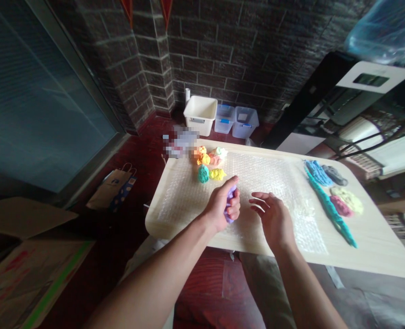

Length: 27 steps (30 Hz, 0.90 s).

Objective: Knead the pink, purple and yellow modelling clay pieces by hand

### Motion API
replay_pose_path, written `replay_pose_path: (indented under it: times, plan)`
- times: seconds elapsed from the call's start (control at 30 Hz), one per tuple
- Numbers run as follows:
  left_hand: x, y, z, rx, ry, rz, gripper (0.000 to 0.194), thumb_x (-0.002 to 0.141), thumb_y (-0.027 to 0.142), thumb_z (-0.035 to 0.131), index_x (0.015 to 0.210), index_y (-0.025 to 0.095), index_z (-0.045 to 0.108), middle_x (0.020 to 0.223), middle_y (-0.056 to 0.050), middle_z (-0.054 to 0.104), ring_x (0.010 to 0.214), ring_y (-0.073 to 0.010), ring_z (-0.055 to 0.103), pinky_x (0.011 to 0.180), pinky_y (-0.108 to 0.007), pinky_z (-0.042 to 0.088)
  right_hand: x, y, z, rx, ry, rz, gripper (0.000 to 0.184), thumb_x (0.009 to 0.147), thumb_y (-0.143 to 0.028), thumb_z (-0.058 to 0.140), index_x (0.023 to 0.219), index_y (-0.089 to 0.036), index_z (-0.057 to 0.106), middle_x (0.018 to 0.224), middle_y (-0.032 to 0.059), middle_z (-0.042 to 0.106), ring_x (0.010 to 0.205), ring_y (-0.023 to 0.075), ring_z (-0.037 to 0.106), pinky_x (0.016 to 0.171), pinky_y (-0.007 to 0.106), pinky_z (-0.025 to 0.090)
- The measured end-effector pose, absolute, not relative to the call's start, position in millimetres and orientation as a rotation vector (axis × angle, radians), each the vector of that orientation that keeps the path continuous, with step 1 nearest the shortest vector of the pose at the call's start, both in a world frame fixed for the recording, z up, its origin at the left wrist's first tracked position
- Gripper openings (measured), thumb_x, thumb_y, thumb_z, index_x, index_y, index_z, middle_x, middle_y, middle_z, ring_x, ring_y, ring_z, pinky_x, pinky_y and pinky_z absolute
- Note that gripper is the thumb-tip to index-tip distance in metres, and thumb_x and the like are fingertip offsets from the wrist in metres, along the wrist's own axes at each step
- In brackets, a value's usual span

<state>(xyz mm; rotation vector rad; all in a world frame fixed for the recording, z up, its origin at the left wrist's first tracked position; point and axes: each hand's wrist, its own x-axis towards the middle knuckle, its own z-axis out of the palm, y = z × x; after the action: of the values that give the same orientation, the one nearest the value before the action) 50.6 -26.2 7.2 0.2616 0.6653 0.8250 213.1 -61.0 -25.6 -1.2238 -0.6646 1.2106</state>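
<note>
My left hand [223,205] is closed around a lump of purple modelling clay [230,204], which shows between the fingers and thumb. To its right, my right hand [274,217] hovers with fingers apart and nothing in them. Both hands are above a sheet of bubble wrap [264,171] on the table. Beyond my left hand lie a teal lump [203,174], a yellow lump [217,174], an orange lump [202,158] and a whitish one [220,152]. At the right are a long teal roll [330,208], a blue piece [318,172], a grey piece [335,175], a pink piece [341,206] and a pale yellow piece [351,199].
The pale table [387,246] has rounded corners. Behind it on the floor stand a white bin [201,114] and clear boxes [245,122] against a brick wall. Paper bags [111,188] and an opened cardboard box [34,278] are at the left.
</note>
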Motion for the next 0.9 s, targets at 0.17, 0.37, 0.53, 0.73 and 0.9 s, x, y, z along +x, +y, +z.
replay_pose_path:
  times: [0.17,0.37,0.53,0.73,0.9]
  plan:
    - [47,-26,5,0.234,0.552,0.778,0.055,0.096,0.053,0.054,0.054,0.022,0.038,0.040,0.008,0.028,0.030,-0.0057,0.023,0.033,-0.021,0.020,212,-61,-26,-1.220,-0.629,1.221,0.027,0.085,-0.048,0.071,0.083,-0.023,0.078,0.102,0.0055,0.076,0.088,0.0226,0.069,0.075,0.035,0.052]
    - [46,-27,7,0.208,0.526,0.750,0.059,0.098,0.052,0.046,0.050,0.023,0.030,0.038,0.007,0.023,0.029,-0.0062,0.020,0.033,-0.022,0.019,212,-61,-25,-1.228,-0.650,1.228,0.029,0.086,-0.051,0.072,0.082,-0.023,0.079,0.100,0.0056,0.075,0.087,0.0227,0.069,0.075,0.035,0.052]
    - [47,-27,8,0.183,0.517,0.780,0.059,0.100,0.049,0.044,0.048,0.024,0.028,0.037,0.007,0.019,0.029,-0.0069,0.017,0.032,-0.022,0.017,212,-61,-27,-1.246,-0.666,1.219,0.031,0.087,-0.051,0.070,0.082,-0.022,0.079,0.097,0.0062,0.076,0.086,0.0228,0.069,0.075,0.035,0.052]
    - [51,-29,11,0.171,0.537,0.807,0.063,0.101,0.049,0.041,0.046,0.024,0.025,0.036,0.007,0.016,0.028,-0.0072,0.014,0.031,-0.023,0.013,211,-60,-28,-1.251,-0.678,1.220,0.031,0.088,-0.052,0.071,0.083,-0.022,0.078,0.096,0.0062,0.076,0.085,0.0230,0.069,0.075,0.036,0.051]
    - [55,-31,16,0.180,0.577,0.778,0.065,0.102,0.049,0.037,0.043,0.023,0.025,0.035,0.006,0.016,0.027,-0.0072,0.015,0.032,-0.023,0.011,209,-61,-25,-1.251,-0.643,1.226,0.030,0.085,-0.051,0.072,0.080,-0.022,0.079,0.095,0.0060,0.075,0.084,0.0222,0.068,0.073,0.034,0.051]
